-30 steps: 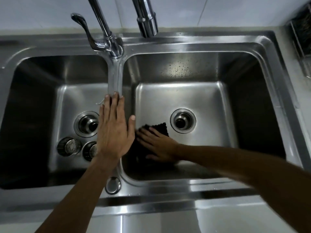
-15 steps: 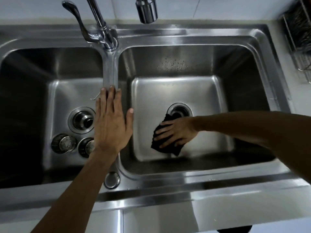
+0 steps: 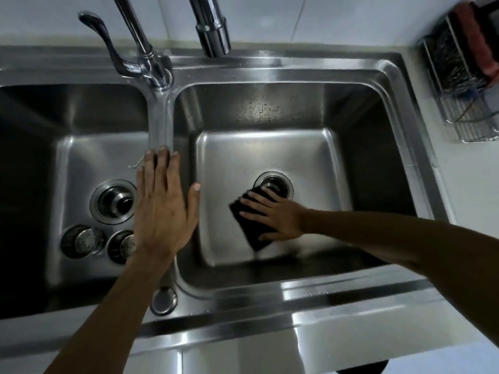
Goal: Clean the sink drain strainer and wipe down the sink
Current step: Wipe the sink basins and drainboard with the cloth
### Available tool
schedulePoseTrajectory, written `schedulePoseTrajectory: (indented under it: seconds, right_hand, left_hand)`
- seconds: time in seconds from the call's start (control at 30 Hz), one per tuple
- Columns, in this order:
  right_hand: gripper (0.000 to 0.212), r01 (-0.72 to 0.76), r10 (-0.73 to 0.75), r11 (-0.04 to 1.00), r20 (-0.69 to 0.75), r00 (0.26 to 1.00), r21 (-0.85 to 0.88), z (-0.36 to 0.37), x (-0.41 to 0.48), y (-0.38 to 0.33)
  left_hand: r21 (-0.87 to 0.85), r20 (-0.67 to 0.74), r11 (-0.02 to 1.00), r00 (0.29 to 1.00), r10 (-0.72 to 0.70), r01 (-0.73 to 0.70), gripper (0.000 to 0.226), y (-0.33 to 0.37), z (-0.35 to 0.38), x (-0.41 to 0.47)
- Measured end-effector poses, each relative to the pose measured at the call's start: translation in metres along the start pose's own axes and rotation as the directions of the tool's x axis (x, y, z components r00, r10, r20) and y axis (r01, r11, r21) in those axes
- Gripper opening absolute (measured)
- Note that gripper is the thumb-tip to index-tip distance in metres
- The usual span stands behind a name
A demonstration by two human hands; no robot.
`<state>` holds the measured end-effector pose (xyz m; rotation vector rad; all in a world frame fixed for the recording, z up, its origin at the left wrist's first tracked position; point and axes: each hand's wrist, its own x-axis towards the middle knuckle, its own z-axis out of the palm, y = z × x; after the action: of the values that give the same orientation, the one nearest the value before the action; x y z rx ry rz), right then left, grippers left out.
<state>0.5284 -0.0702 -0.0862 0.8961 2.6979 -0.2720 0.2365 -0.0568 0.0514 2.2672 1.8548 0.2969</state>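
A stainless double sink [image 3: 270,63] fills the view. My right hand [image 3: 275,215] presses flat on a black cloth [image 3: 249,230] on the floor of the right basin, just below its drain [image 3: 278,182], whose lower left edge the cloth overlaps. My left hand [image 3: 162,206] rests flat, fingers straight, on the divider between the basins. In the left basin, two round metal strainers [image 3: 81,241] [image 3: 122,245] lie side by side below the open drain [image 3: 113,202]; my left wrist hides part of the right one.
A lever tap [image 3: 127,58] stands at the back of the divider and a spout [image 3: 213,31] hangs over the right basin. A wire rack [image 3: 464,85] with scrubbers sits on the counter at the right. A round cap [image 3: 163,299] sits on the front rim.
My right hand slid the black cloth from the right basin's front left corner rightward across the floor to the drain. My left hand stayed on the divider.
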Motion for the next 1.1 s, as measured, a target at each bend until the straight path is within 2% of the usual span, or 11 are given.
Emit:
schedulePoseTrajectory:
  seconds: [0.07,0.13,0.2,0.3,0.43,0.5,0.6,0.77,0.93,1.0,1.1]
  right_hand:
    - [0.081,-0.081,0.086,0.993,-0.061,0.994,0.083,0.001,0.037,-0.038]
    - [0.076,-0.002,0.004,0.997,-0.025,1.0,0.074,0.008,0.029,-0.059]
    - [0.068,0.108,-0.108,0.994,0.0,0.994,0.033,0.014,-0.022,-0.028]
    - [0.073,0.122,-0.107,0.989,0.166,0.98,-0.085,0.006,-0.095,0.031]
    - [0.083,-0.2,0.201,0.98,0.128,0.971,-0.017,-0.001,-0.058,0.009]
    - [0.083,-0.249,0.245,0.966,0.067,0.967,0.064,0.003,-0.023,-0.03]
    - [0.076,-0.079,0.073,0.996,0.146,0.987,0.036,0.004,-0.039,-0.036]
    - [0.084,0.153,-0.096,0.975,0.316,0.944,-0.161,-0.017,-0.113,0.063]
    - [0.091,-0.321,0.325,0.945,0.267,0.907,-0.06,-0.019,-0.072,0.047]
    - [0.09,-0.32,0.317,0.947,0.314,0.895,-0.043,-0.01,-0.082,0.015]
    - [0.087,-0.162,0.185,0.982,0.389,0.902,-0.092,-0.008,-0.135,0.018]
  left_hand:
    - [0.008,-0.012,1.0,1.0,0.003,-0.003,0.07,-0.002,0.001,-0.001]
    - [0.019,-0.024,1.0,1.0,0.008,-0.008,0.07,-0.005,0.003,0.0]
    - [0.03,-0.01,0.999,1.0,0.017,-0.016,0.071,-0.005,0.004,0.0]
    - [0.035,-0.003,0.999,1.0,0.012,-0.012,0.073,-0.002,0.002,0.001]
    - [0.068,-0.013,0.996,0.998,0.056,-0.055,0.072,-0.001,0.002,0.001]
    - [0.073,-0.014,0.995,0.998,0.065,-0.064,0.072,-0.001,0.002,0.001]
    - [0.096,0.022,0.99,0.995,0.101,-0.103,0.076,-0.001,0.002,0.0]
    - [0.046,0.014,0.994,0.995,0.103,-0.104,0.078,-0.001,0.001,0.001]
    - [0.03,-0.047,0.992,0.991,0.122,-0.121,0.077,-0.006,0.008,0.002]
    - [0.025,-0.063,0.992,0.99,0.125,-0.124,0.077,-0.006,0.009,0.001]
    - [0.024,-0.066,0.993,0.99,0.121,-0.12,0.077,-0.006,0.007,0.001]
